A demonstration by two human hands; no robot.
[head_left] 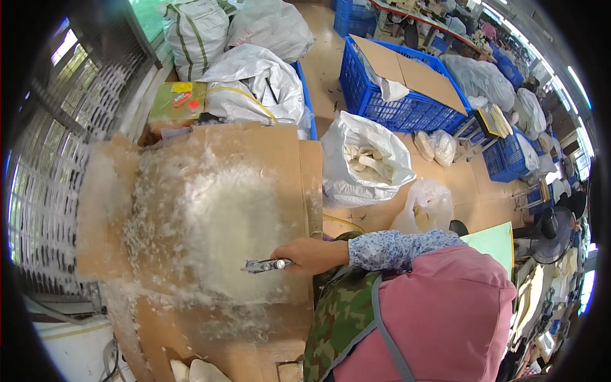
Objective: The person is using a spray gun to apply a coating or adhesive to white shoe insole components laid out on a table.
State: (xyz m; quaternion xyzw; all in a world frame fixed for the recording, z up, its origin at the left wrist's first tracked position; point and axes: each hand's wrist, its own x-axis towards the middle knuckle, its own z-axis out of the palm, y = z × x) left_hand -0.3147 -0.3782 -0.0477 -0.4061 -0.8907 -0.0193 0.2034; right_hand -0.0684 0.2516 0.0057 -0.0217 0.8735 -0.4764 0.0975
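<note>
My right hand (315,256), in a blue floral sleeve, is closed around a silver metal spray gun (264,265). The gun points left, over a brown cardboard sheet (251,140). A wide patch of white residue (235,223) covers the cardboard's middle, with ragged white flecks around it. The fingers' far side and most of the gun's handle are hidden. My left hand is out of view. Pale cushion-like pieces (200,371) lie at the bottom edge of the cardboard.
An open white sack (334,184) with cream pieces stands right of the cardboard, near a blue crate (398,113) topped with cardboard. White sacks (197,35) and a green-yellow tin (175,102) are behind. A louvred window (54,172) borders the left; a fan (552,235) stands right.
</note>
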